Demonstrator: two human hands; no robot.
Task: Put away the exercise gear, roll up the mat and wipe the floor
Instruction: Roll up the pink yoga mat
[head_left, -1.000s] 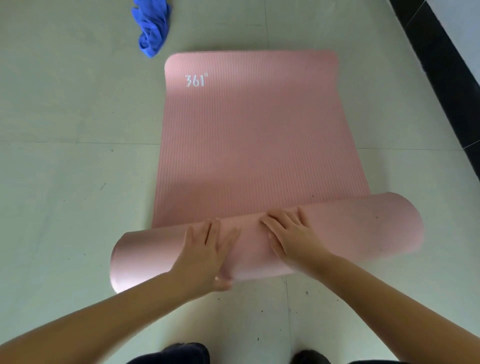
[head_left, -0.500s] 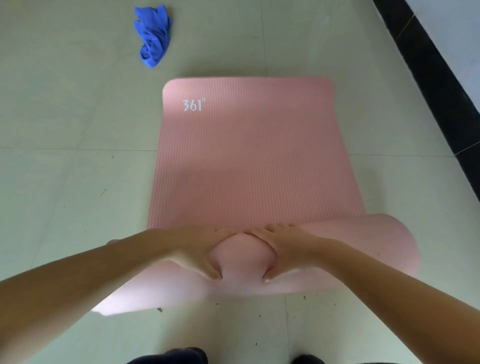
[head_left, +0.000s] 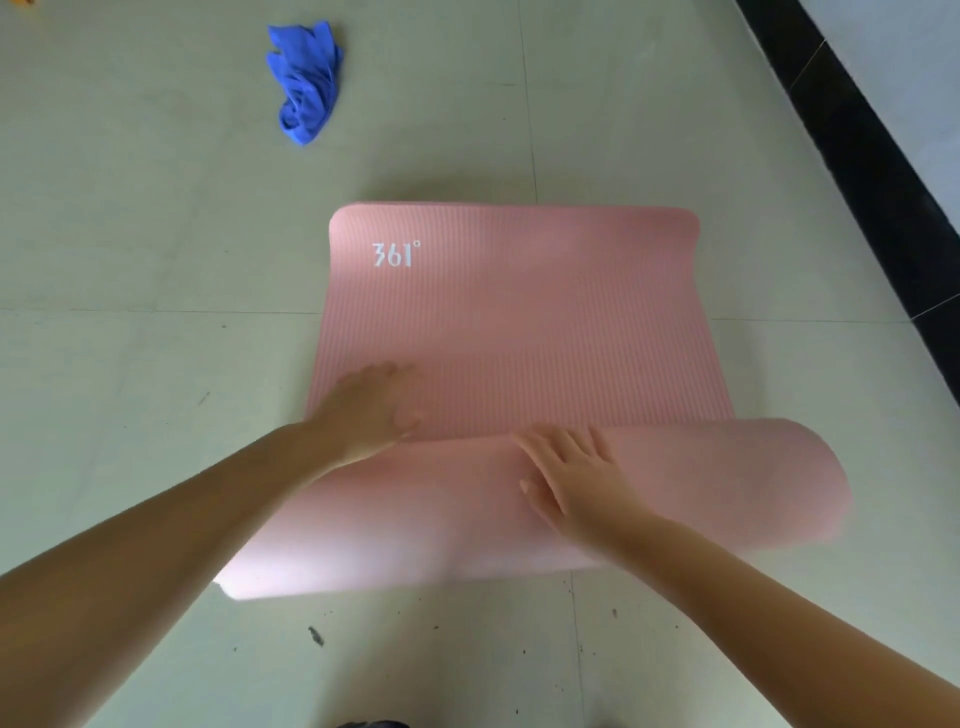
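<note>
I see one pink mat (head_left: 519, 322) on the tiled floor (head_left: 130, 364), partly rolled. The rolled portion (head_left: 467, 519) lies nearest me as a thick, smooth cylinder running left to right; the flat portion extends away from it, ribbed with fine lengthwise lines, with rounded far corners and white "361°" lettering (head_left: 396, 254) near its far-left corner.

Edges and room: open floor lies on the left of the mat and beyond its far edge. On the right, a narrower strip of floor separates the mat from a black baseboard (head_left: 857, 156) running along the wall. Dark specks (head_left: 316, 635) dot the floor just in front of the roll.

Count: one mat, one blue cloth (head_left: 306, 83), two hands. The cloth is crumpled soft fabric, lying well apart from the mat, beyond its far-left corner.

My left hand (head_left: 369, 410) rests palm-down on the flat portion at its left edge, just beyond the roll, fingers (head_left: 387, 371) extended and released, somewhat blurred. My right hand (head_left: 576, 478) lies flat on top of the roll near its middle, fingers spread and released, pressing the surface of the mat without gripping it.
</note>
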